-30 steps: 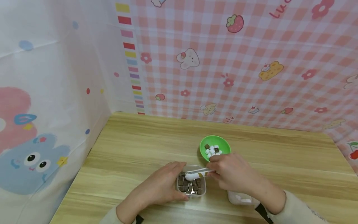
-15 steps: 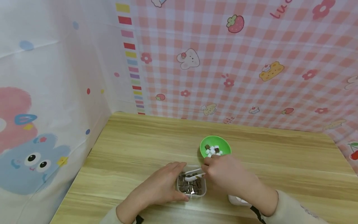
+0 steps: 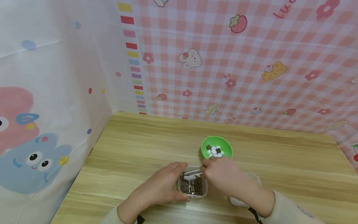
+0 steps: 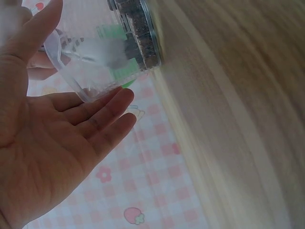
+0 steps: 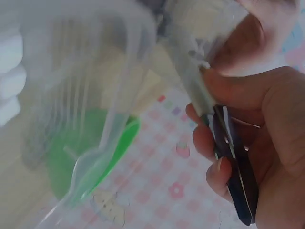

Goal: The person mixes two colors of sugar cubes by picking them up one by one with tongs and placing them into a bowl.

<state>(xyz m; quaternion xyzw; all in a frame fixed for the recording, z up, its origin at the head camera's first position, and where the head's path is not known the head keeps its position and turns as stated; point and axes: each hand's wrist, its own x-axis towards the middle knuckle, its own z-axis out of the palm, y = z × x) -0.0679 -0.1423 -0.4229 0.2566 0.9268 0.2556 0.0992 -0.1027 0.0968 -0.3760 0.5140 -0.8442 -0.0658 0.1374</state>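
My left hand (image 3: 159, 185) holds a small clear plastic container (image 3: 206, 187) between its thumb and fingers, on the container's left side. Dark brown cubes (image 3: 195, 186) fill its bottom. My right hand (image 3: 223, 175) grips a pair of tongs (image 5: 234, 164) with a dark metal bend and pale arms. Their pale tips (image 3: 190, 177) reach down into the container, over the brown cubes. Whether a cube sits between the tips is too small to tell. Just beyond my right hand stands a green bowl (image 3: 227, 146) holding several white cubes (image 3: 213, 151) and two brown ones.
Partly under my right forearm is a second clear container (image 3: 256, 179); white pieces (image 5: 10, 78) show in it in the right wrist view. The wooden table (image 3: 139, 137) ends at a pink checked cloth (image 3: 246, 53) behind and a white printed cloth (image 3: 70, 77) at left.
My right hand has shifted left and closer to the container, with the tongs deeper among the brown cubes. My left hand keeps its place on the container. The camera view has drifted slightly.
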